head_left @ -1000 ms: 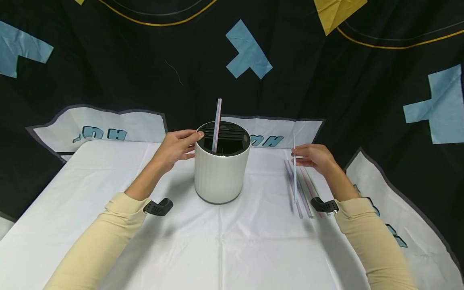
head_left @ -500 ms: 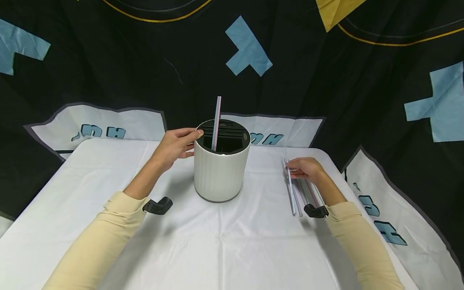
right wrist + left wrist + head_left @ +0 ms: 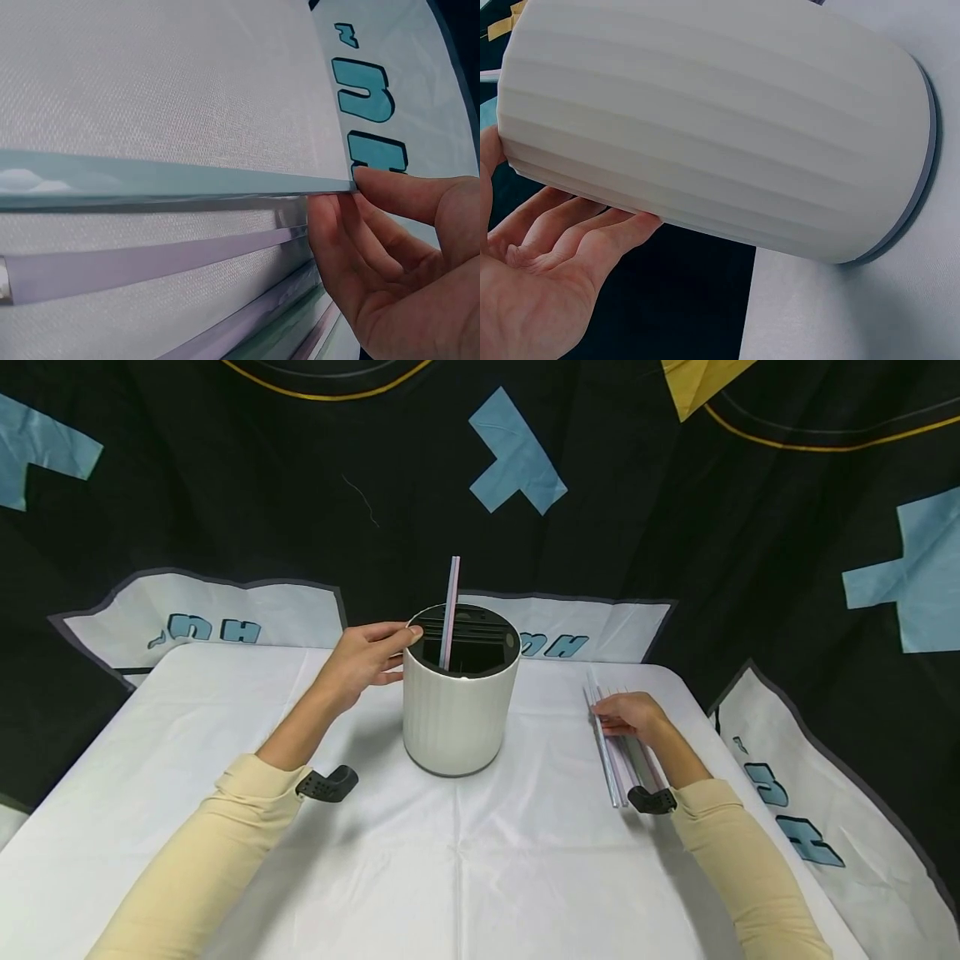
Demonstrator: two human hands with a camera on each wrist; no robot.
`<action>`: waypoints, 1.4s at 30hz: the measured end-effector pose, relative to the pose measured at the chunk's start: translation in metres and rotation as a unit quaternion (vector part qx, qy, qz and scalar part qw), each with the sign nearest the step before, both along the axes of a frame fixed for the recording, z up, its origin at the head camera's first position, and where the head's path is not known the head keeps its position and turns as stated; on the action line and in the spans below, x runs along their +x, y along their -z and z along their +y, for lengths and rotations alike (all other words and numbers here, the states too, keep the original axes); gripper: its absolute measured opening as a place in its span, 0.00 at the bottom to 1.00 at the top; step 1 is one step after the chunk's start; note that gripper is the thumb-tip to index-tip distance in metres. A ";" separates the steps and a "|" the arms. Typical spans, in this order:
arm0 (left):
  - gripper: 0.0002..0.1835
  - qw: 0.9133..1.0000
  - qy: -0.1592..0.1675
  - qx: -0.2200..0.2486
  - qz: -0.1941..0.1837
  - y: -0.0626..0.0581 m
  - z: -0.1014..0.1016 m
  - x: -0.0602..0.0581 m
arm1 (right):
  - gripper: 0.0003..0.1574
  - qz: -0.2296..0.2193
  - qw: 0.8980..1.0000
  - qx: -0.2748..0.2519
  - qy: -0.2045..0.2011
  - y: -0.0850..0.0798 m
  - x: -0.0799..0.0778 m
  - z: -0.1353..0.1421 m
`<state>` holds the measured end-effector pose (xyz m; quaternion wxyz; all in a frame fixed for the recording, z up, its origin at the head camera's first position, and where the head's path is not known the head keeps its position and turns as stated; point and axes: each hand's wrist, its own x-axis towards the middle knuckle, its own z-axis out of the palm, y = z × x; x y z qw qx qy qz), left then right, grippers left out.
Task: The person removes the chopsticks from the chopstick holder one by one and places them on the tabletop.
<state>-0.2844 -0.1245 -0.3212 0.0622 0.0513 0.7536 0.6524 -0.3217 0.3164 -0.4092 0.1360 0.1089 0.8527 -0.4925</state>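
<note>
A white ribbed bin (image 3: 459, 727) with a dark inside stands upright mid-table, straws (image 3: 451, 602) leaning out of its top. My left hand (image 3: 366, 662) holds its left rim, thumb at the top edge; in the left wrist view, fingertips touch the ribbed side (image 3: 705, 135). On the right, my right hand (image 3: 633, 714) is low over the table. Thumb and forefinger pinch the far part of a pale blue straw (image 3: 165, 180), as the right wrist view shows. Several other straws, lilac (image 3: 135, 266), green (image 3: 285, 330) and pink, lie beside it, partly hidden under the hand.
A white cloth (image 3: 375, 877) covers the table. Behind it hangs a black backdrop (image 3: 300, 510) with blue and yellow shapes. White lettered fabric (image 3: 795, 810) lies along the right side.
My right hand has come down and nearer with the blue straw, which was held up and now lies low beside the others. My left hand and the bin have stayed in place.
</note>
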 end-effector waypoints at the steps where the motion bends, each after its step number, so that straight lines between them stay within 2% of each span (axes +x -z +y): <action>1: 0.32 1.000 -0.001 0.001 0.000 0.000 0.000 0.000 | 0.27 0.000 1.000 0.002 0.002 0.000 -0.001 -0.001; 15: 0.32 1.000 -0.002 0.004 -0.004 0.001 0.001 -0.001 | 0.30 0.008 1.000 -0.015 0.006 0.002 0.001 -0.003; 22: 0.33 1.000 0.002 0.003 -0.004 0.000 0.001 -0.001 | 0.29 0.010 1.000 0.010 0.019 0.002 0.004 -0.001; 30: 0.32 1.000 0.003 0.010 -0.003 0.000 0.000 -0.001 | 0.29 0.027 0.999 0.027 0.030 -0.008 0.006 0.002; 33: 0.32 1.000 0.004 0.011 -0.001 0.001 0.000 0.000 | 0.29 0.029 0.999 0.015 0.017 -0.019 0.006 -0.003; 36: 0.32 1.000 0.001 0.008 -0.001 0.002 0.001 0.000 | 0.28 0.037 0.999 -0.008 -0.005 -0.039 0.007 -0.015; 42: 0.31 1.000 0.002 0.007 -0.002 0.002 0.000 -0.001 | 0.26 0.073 0.994 -0.068 -0.033 -0.102 0.017 -0.062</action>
